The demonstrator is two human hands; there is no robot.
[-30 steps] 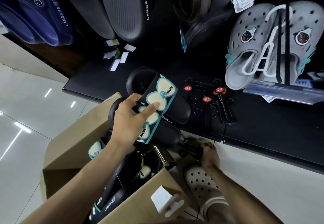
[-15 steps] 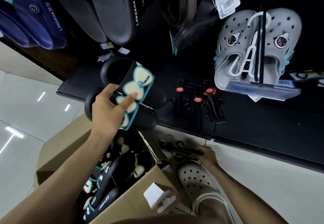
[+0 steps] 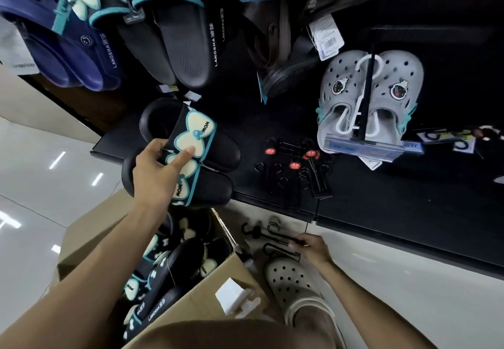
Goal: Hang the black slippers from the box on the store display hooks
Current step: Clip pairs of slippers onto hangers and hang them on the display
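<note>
Slippers [image 3: 191, 163]: light, springy foam pair above box [image 3: 191, 299], left hand [image 3: 155, 174] clamped on straps. Right hand [image 3: 313, 247] pinches hanger [image 3: 275, 236] beside box.

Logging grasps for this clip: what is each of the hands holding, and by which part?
Left hand grips a pair of black slippers across their bow-decorated straps. Right hand pinches the straight end of a black hanger near the floor.

Overhead strip lights glare as white streaks on the glossy floor [image 3: 41, 185] at left. The black display shelf [image 3: 395, 212] swallows detail in shadow. Wide-angle distortion bends the edges; the hanging slippers [image 3: 169, 35] at top look soft and slightly blurred.
</note>
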